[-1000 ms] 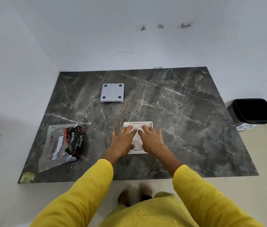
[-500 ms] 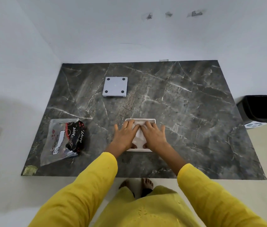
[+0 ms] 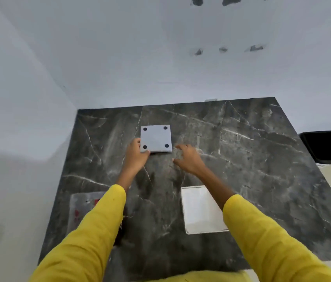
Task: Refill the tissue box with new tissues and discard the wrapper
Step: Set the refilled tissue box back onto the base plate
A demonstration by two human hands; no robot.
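Observation:
The white tissue box [image 3: 200,208] lies open near the table's front, filled with white tissues and partly behind my right forearm. Farther back lies its grey square lid [image 3: 156,138] with four black dots at the corners. My left hand [image 3: 137,155] touches the lid's near-left corner, thumb and fingers around the edge. My right hand [image 3: 189,158] hovers open just to the right of the lid, apart from it. The clear plastic wrapper [image 3: 83,208] with red print lies at the front left, mostly hidden by my left sleeve.
The dark marble table [image 3: 252,169] stands in a corner of white walls. A black bin [image 3: 327,146] sits on the floor off the table's right edge. Bare tabletop stretches to the right of the box and lid.
Both hands left the tissue box and reached forward to the grey lid. The left hand now touches the lid's corner. The camera moved closer and tilted up.

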